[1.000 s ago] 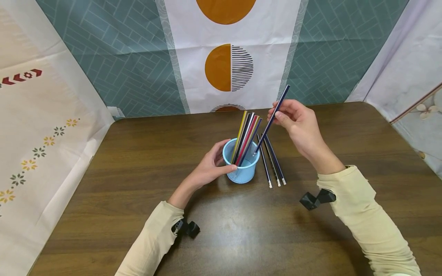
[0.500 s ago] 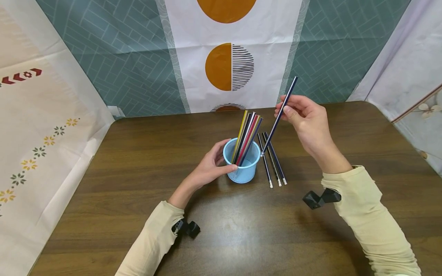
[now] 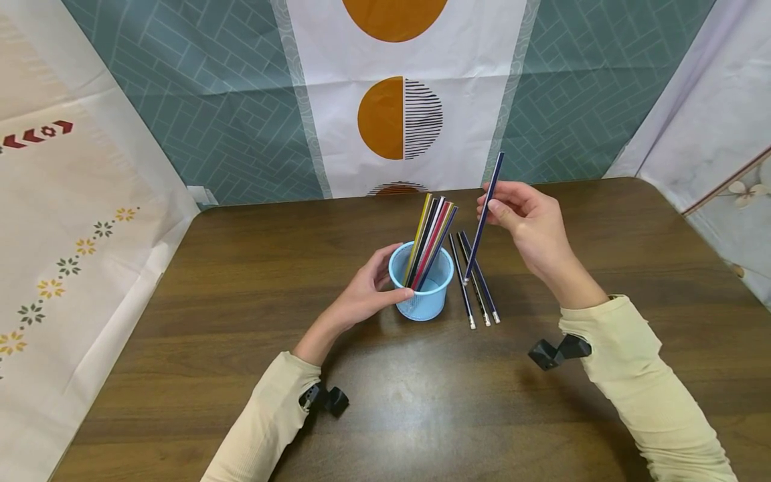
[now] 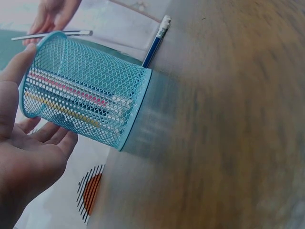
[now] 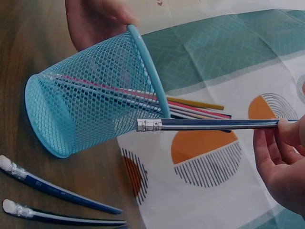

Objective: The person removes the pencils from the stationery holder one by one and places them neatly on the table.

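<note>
Pencil (image 3: 479, 231) pinched in my right hand (image 3: 536, 227) now sits farther off the blue cup (image 3: 423, 306), toward 3 loose pencils (image 3: 486, 294), so it's outside imo; left hand (image 3: 366, 292) grips the cup

In the head view, the left hand (image 3: 364, 293) is partly hidden behind the cup (image 3: 421, 306) in its grip; in the right wrist view, the right hand (image 5: 285, 174) is cut off by the edge.
</note>
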`<state>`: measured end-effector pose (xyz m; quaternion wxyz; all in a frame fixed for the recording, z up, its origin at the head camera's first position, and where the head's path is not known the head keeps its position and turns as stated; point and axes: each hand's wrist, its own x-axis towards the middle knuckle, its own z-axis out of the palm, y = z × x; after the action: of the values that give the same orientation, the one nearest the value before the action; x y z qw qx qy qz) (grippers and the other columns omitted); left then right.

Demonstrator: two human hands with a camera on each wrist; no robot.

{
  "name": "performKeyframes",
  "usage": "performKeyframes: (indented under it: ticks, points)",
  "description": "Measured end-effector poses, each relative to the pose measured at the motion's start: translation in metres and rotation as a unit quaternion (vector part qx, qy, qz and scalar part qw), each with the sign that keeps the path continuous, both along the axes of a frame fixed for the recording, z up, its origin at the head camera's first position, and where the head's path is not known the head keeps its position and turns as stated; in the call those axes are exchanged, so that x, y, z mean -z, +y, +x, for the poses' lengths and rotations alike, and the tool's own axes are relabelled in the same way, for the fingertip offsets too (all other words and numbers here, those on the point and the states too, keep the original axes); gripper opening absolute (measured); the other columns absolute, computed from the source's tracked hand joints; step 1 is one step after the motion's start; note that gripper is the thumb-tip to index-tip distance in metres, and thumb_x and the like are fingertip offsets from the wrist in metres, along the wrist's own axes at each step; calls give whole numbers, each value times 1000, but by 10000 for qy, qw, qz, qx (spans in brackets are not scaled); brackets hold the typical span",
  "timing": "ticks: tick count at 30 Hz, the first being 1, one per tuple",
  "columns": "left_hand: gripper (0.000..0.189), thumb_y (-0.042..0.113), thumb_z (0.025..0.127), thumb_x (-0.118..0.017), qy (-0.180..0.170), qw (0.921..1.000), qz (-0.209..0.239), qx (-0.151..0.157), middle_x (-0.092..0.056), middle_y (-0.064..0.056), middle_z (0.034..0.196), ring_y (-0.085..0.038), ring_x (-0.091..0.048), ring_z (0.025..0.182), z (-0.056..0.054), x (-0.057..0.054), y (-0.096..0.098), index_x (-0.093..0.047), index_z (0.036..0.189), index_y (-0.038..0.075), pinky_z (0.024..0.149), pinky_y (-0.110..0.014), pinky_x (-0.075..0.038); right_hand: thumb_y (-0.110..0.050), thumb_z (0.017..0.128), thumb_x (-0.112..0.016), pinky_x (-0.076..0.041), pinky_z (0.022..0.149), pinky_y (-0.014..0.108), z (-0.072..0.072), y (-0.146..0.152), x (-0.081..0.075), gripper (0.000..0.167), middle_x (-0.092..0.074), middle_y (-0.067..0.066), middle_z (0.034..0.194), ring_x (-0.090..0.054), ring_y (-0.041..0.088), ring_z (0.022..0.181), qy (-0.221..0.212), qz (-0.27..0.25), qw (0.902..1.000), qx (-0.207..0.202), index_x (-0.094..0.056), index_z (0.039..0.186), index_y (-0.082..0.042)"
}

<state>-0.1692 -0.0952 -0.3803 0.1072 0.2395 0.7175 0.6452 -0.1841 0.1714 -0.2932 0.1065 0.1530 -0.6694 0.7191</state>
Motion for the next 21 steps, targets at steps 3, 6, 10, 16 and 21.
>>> performKeyframes:
  ticks: [3, 6, 10, 16, 21]
  points:
    - [72, 0, 86, -71, 3, 10000, -7, 2, -44, -15, 141, -25, -45, 128, 0, 0, 0, -32, 146, 4, 108, -35, -35, 9, 93, -56, -54, 78, 22, -1, 1, 2, 20, -68, 4, 93, -68, 14, 83, -45, 41, 10000, 1, -66, 106, -2]
    - [72, 1, 85, -71, -1, 10000, 5, 9, -44, -15, 141, -25, -45, 129, 0, 0, 0, -32, 146, 4, 108, -35, -35, 8, 93, -56, -54, 77, 22, -2, 3, 5, 20, -68, 3, 92, -68, 14, 83, -96, 88, 9999, 9, -67, 106, -3]
    - [73, -1, 85, -71, -40, 10000, -5, -18, -43, -16, 142, -26, -44, 129, 0, 0, 1, -32, 146, 4, 108, -36, -34, 6, 94, -57, -54, 78, 21, -3, 4, 10, 18, -69, 3, 93, -68, 15, 84, -191, 326, 9993, 49, -65, 109, 0]
    - [73, -4, 85, -69, -139, 9999, -27, -21, -42, -18, 143, -28, -43, 130, 1, 0, 2, -31, 147, 3, 109, -36, -33, 3, 95, -57, -53, 78, 20, -5, 5, 16, 21, -69, -1, 93, -67, 11, 86, -311, 807, 9960, 207, -62, 115, 7]
    - [75, -9, 84, -67, -193, 9998, -63, -36, -40, -21, 144, -32, -41, 131, -1, -1, 2, -28, 148, 0, 109, -39, -33, 3, 95, -56, -53, 77, 19, -8, 5, 18, 24, -69, -1, 94, -66, 11, 87, -269, 1096, 9931, 314, -60, 118, 10]
